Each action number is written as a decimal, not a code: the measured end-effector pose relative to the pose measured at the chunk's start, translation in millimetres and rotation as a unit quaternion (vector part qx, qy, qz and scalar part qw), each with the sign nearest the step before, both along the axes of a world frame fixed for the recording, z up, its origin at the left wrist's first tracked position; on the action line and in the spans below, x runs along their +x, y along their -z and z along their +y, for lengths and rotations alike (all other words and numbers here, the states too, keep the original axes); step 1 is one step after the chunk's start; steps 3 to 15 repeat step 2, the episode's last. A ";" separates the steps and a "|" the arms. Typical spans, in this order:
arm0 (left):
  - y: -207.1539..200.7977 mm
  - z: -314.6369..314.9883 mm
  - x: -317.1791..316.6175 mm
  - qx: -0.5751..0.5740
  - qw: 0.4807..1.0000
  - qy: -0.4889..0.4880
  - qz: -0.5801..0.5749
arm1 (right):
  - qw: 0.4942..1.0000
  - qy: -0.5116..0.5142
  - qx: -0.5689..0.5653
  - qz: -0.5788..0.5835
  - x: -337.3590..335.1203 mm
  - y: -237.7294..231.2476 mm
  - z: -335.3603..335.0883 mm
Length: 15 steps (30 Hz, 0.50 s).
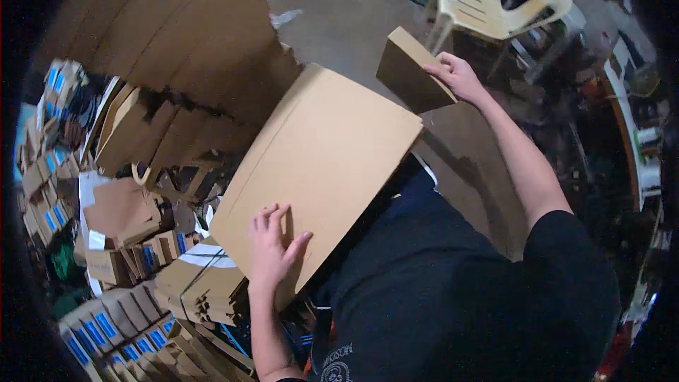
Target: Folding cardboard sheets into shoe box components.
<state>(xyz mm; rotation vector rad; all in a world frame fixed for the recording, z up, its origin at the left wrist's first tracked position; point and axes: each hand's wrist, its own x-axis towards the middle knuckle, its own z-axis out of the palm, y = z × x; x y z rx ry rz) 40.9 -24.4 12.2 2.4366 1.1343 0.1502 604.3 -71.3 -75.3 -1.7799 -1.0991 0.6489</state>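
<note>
A large tan cardboard sheet [329, 155], apparently the top of a stack, lies tilted in front of my body. Flat on its lower left part rests my left hand [272, 249], with fingers apart and nothing gripped. Out to the upper right, my right hand [458, 79] is closed on the edge of a small flat cardboard box [414, 69]. This box is held beyond the sheet's far right corner, apart from it. Its narrow, lighter side faces up, and its broad side is in shadow.
A tall cardboard panel [177, 21] stands at the far left. Bundled flat cardboard [201, 279] lies beside my left forearm, and several boxes with blue labels [99, 325] sit at lower left. A cream plastic chair [488, 10] stands at far right on the concrete floor [332, 21].
</note>
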 end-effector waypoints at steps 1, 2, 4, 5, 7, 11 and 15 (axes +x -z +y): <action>-2.5 5.4 0.2 0.014 1.000 0.011 0.011 | 0.999 0.006 -0.027 0.031 1.9 10.9 -9.4; -11.1 15.1 2.8 -0.015 0.999 0.022 0.043 | 0.997 0.013 -0.057 0.054 5.1 21.8 -17.2; -11.1 15.1 2.8 -0.015 0.999 0.022 0.043 | 0.997 0.013 -0.057 0.054 5.1 21.8 -17.2; -11.1 15.1 2.8 -0.015 0.999 0.022 0.043 | 0.997 0.013 -0.057 0.054 5.1 21.8 -17.2; -11.1 15.1 2.8 -0.015 0.999 0.022 0.043 | 0.997 0.013 -0.057 0.054 5.1 21.8 -17.2; -11.1 15.1 2.8 -0.015 0.999 0.022 0.043 | 0.997 0.013 -0.057 0.054 5.1 21.8 -17.2; -11.1 15.1 2.8 -0.015 0.999 0.022 0.043 | 0.997 0.013 -0.057 0.054 5.1 21.8 -17.2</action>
